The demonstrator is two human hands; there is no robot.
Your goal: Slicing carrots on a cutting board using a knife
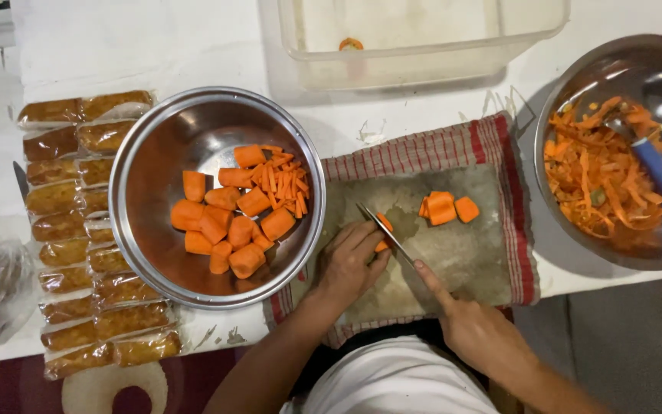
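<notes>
My left hand (350, 264) presses a small piece of carrot (384, 225) down on the grey cutting board (461, 253). My right hand (473, 326) grips a knife (383, 228), forefinger along its spine, and the blade cuts into that carrot piece. Two or three cut carrot chunks (446, 207) lie further back on the board. To the left, a steel bowl (143, 207) holds several carrot chunks and thin carrot sticks (243, 203).
A red striped cloth (499, 146) lies under the board. A second steel bowl (614, 69) at right holds carrot peelings and a blue-handled peeler (660, 170). A clear plastic tub (423, 46) stands behind. Rows of wrapped brown bars (70, 230) lie at left.
</notes>
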